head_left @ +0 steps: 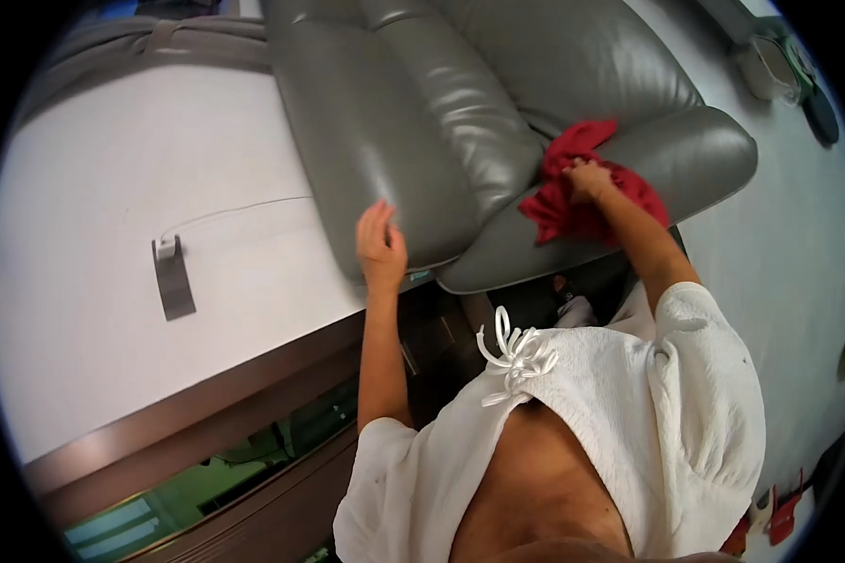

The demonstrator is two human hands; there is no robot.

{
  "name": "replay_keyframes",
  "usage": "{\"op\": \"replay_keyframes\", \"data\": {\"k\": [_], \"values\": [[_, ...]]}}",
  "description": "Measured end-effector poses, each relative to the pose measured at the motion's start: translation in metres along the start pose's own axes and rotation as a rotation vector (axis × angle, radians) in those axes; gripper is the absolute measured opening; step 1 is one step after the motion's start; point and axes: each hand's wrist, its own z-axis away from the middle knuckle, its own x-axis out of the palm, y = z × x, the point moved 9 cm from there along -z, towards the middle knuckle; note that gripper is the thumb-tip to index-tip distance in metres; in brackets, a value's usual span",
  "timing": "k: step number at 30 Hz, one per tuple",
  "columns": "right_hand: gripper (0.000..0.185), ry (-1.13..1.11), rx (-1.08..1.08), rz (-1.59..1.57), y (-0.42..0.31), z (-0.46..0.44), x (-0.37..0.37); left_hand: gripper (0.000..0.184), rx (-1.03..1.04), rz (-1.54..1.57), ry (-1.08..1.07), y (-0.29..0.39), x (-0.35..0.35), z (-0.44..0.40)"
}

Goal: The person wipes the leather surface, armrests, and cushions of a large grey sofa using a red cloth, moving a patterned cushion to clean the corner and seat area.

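- Red cloth (559, 211), bunched and creased, lying on the rounded armrest (704, 150) of a grey, leather-look sofa (366, 141), near where the armrest meets the seat.
- Right hand (587, 180): on top of the cloth, arm reaching out from the body. Fingers bent over the folds; cannot tell if they pinch the fabric or only press on it.
- Left hand (382, 249): bare, holding nothing. Open, fingers extended close together and pointing away from the body. Over the near end of the sofa; contact with the grey surface, cannot tell.
- Sofa: glossy, with highlights along the padded sections and puckers beside the armrest.
- White surface (113, 328) to the left of the sofa, brown edge (207, 403) along its near side.
- On it, a dark grey strip (176, 291) with a small white block (166, 249) at its far end; thin cable (239, 206) curving from the block toward the sofa.
- Wearer's top (610, 394): white, textured, loose cord bow (516, 361) at the front.
- Upper right: pale container (768, 70), dark oval object (821, 117) near it.
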Motion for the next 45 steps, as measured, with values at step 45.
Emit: {"op": "replay_keyframes", "data": {"k": [45], "values": [[0.075, 0.677, -0.639, 0.107, -0.561, -0.377, -0.451, 0.049, -0.359, -0.18, -0.074, -0.182, 0.06, -0.113]]}}
